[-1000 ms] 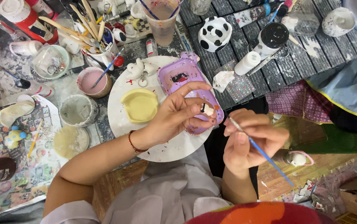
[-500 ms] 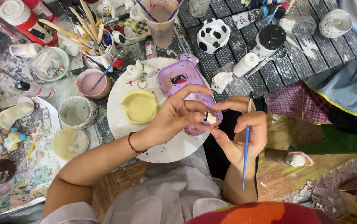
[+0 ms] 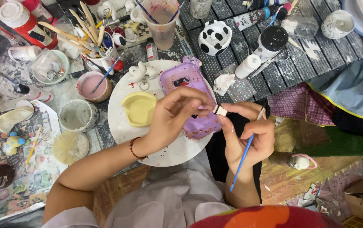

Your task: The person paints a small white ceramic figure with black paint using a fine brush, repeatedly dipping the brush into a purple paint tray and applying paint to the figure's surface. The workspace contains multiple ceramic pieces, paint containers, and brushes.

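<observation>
Head view: a small white piece (image 3: 220,110) is sitting pinched between both hands, just above the near right edge of the round white plate (image 3: 122,122). Left hand (image 3: 175,112) is reaching in from the left, thumb and forefinger tips clamped on the piece, remaining fingers curled loosely. Right hand (image 3: 249,135) is meeting it from the right, fingertips touching the same piece, while a blue-handled brush (image 3: 242,160) is lying tucked between its fingers, handle pointing down toward the person. Cannot tell what shape the piece is, too small.

Directly under the hands, a purple painted ceramic tray (image 3: 187,90) is resting on the plate, tilted slightly, with a dark red mark near its top. Beside it on the plate's left half, a pale yellow dish (image 3: 139,109) is lying flat, and small white figurines (image 3: 141,72) are sitting near the plate's far rim.

Further out: a pink paint cup (image 3: 92,85) with a brush in it is standing just left of the plate, a grey-white cup (image 3: 76,115) below it. A black-and-white spotted figurine (image 3: 215,37) is sitting on the dark slatted table (image 3: 316,63) beyond the tray. A jar of brushes (image 3: 95,40) is standing top left.
</observation>
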